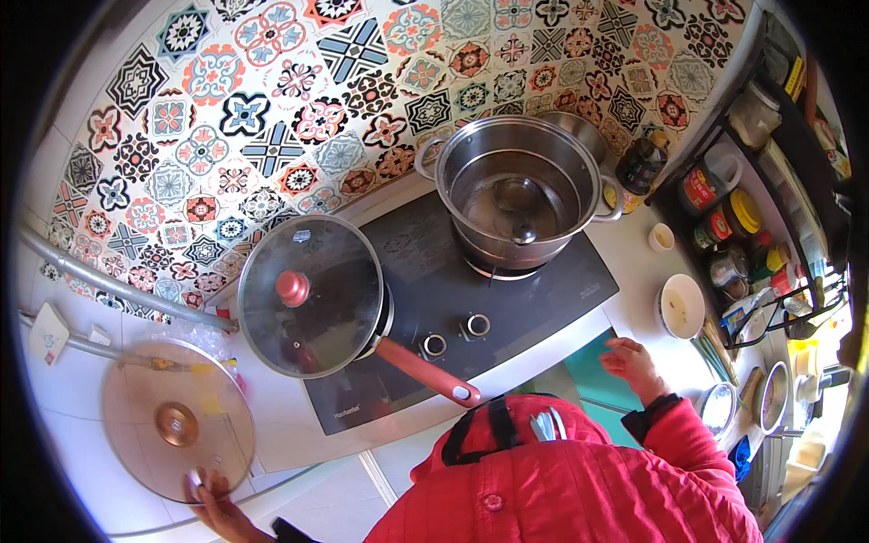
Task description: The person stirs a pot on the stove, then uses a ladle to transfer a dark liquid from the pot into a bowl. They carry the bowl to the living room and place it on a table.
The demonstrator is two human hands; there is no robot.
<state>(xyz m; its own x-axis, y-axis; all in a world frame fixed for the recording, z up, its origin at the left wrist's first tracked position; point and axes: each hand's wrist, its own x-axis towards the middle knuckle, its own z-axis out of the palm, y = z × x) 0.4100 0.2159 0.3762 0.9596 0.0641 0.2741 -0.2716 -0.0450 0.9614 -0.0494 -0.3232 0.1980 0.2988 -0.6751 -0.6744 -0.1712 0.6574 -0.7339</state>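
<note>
My left hand (220,506) is at the lower rim of a large glass lid (129,434) with a copper-coloured knob, at the lower left; its fingers overlap the glass edge. My right hand (631,366) holds nothing, its fingers spread, just in front of the counter edge. Before me a steel two-handled pot (519,248) stands uncovered on the right burner, with what looks like clear liquid inside. A frying pan with a red handle (428,370) sits on the left burner under a glass lid with a red knob (292,288).
The black gas hob (414,271) has two knobs in front. Right of it are a small cup (660,237), a bowl (681,307) with some liquid, and a dark bottle (641,163). A rack (781,197) holds jars. A metal pipe (129,285) crosses the left side.
</note>
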